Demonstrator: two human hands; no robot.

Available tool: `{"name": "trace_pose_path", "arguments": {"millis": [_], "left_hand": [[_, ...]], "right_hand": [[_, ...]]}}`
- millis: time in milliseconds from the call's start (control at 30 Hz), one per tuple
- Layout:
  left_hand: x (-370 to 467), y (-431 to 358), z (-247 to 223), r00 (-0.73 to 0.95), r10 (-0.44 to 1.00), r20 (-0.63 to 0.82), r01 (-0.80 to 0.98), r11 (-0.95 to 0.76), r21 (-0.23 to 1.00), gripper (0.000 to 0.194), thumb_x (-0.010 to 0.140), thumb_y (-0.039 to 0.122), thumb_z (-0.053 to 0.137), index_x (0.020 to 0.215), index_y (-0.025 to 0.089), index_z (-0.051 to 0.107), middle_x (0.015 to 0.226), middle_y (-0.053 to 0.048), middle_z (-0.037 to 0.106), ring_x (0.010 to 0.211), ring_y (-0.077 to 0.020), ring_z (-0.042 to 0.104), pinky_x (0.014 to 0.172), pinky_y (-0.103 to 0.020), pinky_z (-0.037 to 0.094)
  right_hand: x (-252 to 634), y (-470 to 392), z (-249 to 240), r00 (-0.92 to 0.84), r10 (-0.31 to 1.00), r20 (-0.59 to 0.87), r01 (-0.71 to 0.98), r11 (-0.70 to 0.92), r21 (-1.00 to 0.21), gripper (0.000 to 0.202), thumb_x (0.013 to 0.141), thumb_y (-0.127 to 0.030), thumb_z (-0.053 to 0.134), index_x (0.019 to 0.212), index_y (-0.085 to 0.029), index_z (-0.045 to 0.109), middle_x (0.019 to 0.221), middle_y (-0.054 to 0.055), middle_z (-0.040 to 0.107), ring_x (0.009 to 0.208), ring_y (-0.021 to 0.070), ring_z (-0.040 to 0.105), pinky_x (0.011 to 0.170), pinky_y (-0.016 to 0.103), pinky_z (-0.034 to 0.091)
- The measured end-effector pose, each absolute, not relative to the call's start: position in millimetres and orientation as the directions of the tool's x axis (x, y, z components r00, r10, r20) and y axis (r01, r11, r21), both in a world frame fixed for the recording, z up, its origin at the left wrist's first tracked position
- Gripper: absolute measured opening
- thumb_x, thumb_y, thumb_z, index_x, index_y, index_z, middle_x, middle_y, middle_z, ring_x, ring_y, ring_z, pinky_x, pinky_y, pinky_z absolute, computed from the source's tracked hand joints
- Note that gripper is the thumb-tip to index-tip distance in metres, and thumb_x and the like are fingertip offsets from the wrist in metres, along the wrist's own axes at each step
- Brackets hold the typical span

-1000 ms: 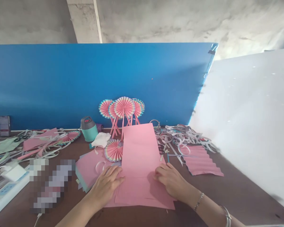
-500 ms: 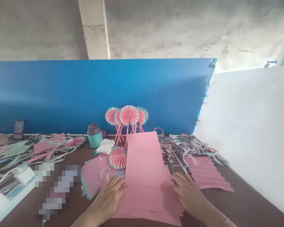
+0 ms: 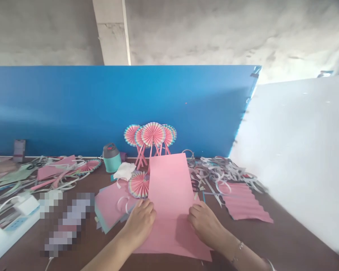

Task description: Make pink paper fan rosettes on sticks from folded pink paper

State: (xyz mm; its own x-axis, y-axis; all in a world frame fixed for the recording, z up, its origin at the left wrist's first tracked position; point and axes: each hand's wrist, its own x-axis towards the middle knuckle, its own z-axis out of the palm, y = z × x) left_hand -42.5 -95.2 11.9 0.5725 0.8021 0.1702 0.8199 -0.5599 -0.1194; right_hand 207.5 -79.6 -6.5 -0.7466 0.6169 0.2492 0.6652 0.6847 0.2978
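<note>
A long pink paper sheet rises from the brown table in front of me, its upper part tilted up. My left hand has its fingers curled closed on the sheet's left edge. On the right edge, my right hand is closed in the same way. Under the sheet lies more pink paper, widening toward the table's front. Just left of the sheet is a round pleated paper fan, partly covered by it. The thumbs of both hands are hidden.
Several pink fans on sticks stand behind. Left are a teal-and-grey container, stacked paper and a white power strip. Right lie paper strips and a pleated pink sheet. Another person's hand shows far left.
Both hands have moved inward and slightly up along the sheet's edges, and their fingers have closed on it. The view has shifted slightly. The other person's hand has moved a little.
</note>
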Motion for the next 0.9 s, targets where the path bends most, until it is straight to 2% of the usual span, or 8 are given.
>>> {"name": "trace_pose_path", "arguments": {"millis": [233, 367, 433, 533, 700, 800, 900], "left_hand": [[-36.7, -94.3, 10.5, 0.601, 0.796, 0.068, 0.799, -0.596, -0.08, 0.018, 0.083, 0.009, 0.047, 0.077, 0.015, 0.064, 0.08, -0.006, 0.062, 0.08, -0.0207, 0.05, 0.072, -0.034, 0.036], [-35.2, -91.6, 8.8, 0.606, 0.793, 0.059, 0.794, -0.599, -0.099, 0.017, 0.081, 0.008, 0.047, 0.079, 0.014, 0.063, 0.08, -0.007, 0.063, 0.081, -0.022, 0.051, 0.072, -0.035, 0.036], [-35.1, -90.9, 9.5, 0.595, 0.8, 0.078, 0.804, -0.591, -0.064, 0.016, 0.081, 0.009, 0.048, 0.079, 0.014, 0.062, 0.081, -0.007, 0.063, 0.081, -0.0218, 0.052, 0.072, -0.035, 0.036], [-36.3, -89.7, 10.6, 0.53, 0.838, 0.131, 0.836, -0.543, 0.085, 0.018, 0.082, 0.01, 0.045, 0.077, 0.017, 0.062, 0.081, -0.006, 0.063, 0.082, -0.0203, 0.053, 0.073, -0.034, 0.036], [-39.7, -84.8, 10.9, 0.38, 0.919, 0.106, 0.847, -0.391, 0.359, 0.02, 0.079, 0.011, 0.045, 0.071, 0.019, 0.062, 0.08, -0.003, 0.064, 0.082, -0.0177, 0.055, 0.074, -0.03, 0.036], [-40.5, -80.7, 12.0, 0.324, 0.945, 0.05, 0.857, -0.316, 0.407, 0.017, 0.078, 0.014, 0.046, 0.071, 0.018, 0.061, 0.081, -0.003, 0.064, 0.084, -0.0183, 0.056, 0.073, -0.029, 0.036], [-39.8, -76.9, 13.4, 0.296, 0.955, 0.018, 0.875, -0.279, 0.396, 0.016, 0.077, 0.014, 0.046, 0.072, 0.018, 0.06, 0.082, -0.004, 0.065, 0.084, -0.0183, 0.057, 0.072, -0.028, 0.036]], "right_hand": [[208.5, -80.6, 0.5, -0.736, 0.651, 0.185, 0.677, 0.699, 0.233, 0.011, 0.079, -0.012, 0.054, 0.07, -0.016, 0.06, 0.071, 0.004, 0.059, 0.069, 0.0171, 0.048, 0.07, 0.033, 0.026], [206.0, -79.7, 1.3, -0.732, 0.661, 0.166, 0.681, 0.697, 0.226, 0.012, 0.08, -0.012, 0.051, 0.072, -0.015, 0.06, 0.072, 0.005, 0.059, 0.071, 0.0177, 0.049, 0.071, 0.034, 0.027], [205.1, -79.4, 2.0, -0.718, 0.678, 0.158, 0.696, 0.691, 0.196, 0.013, 0.081, -0.013, 0.05, 0.073, -0.016, 0.06, 0.074, 0.005, 0.06, 0.073, 0.0181, 0.05, 0.072, 0.034, 0.028], [205.9, -78.2, 2.9, -0.652, 0.739, 0.167, 0.755, 0.654, 0.054, 0.012, 0.081, -0.013, 0.048, 0.076, -0.016, 0.059, 0.08, 0.005, 0.06, 0.077, 0.0178, 0.051, 0.075, 0.033, 0.03], [211.5, -70.8, -4.4, -0.485, 0.853, 0.193, 0.788, 0.522, -0.327, 0.014, 0.081, -0.012, 0.045, 0.074, -0.018, 0.055, 0.082, 0.003, 0.059, 0.081, 0.0165, 0.051, 0.074, 0.028, 0.035], [213.5, -64.3, -12.5, -0.437, 0.88, 0.187, 0.765, 0.473, -0.436, 0.013, 0.078, -0.015, 0.049, 0.066, -0.018, 0.052, 0.076, 0.003, 0.056, 0.076, 0.0167, 0.05, 0.068, 0.027, 0.036], [212.6, -59.7, -15.9, -0.389, 0.902, 0.186, 0.774, 0.43, -0.465, 0.016, 0.076, -0.016, 0.05, 0.06, -0.018, 0.048, 0.07, 0.002, 0.053, 0.071, 0.0163, 0.049, 0.064, 0.026, 0.036]]}}
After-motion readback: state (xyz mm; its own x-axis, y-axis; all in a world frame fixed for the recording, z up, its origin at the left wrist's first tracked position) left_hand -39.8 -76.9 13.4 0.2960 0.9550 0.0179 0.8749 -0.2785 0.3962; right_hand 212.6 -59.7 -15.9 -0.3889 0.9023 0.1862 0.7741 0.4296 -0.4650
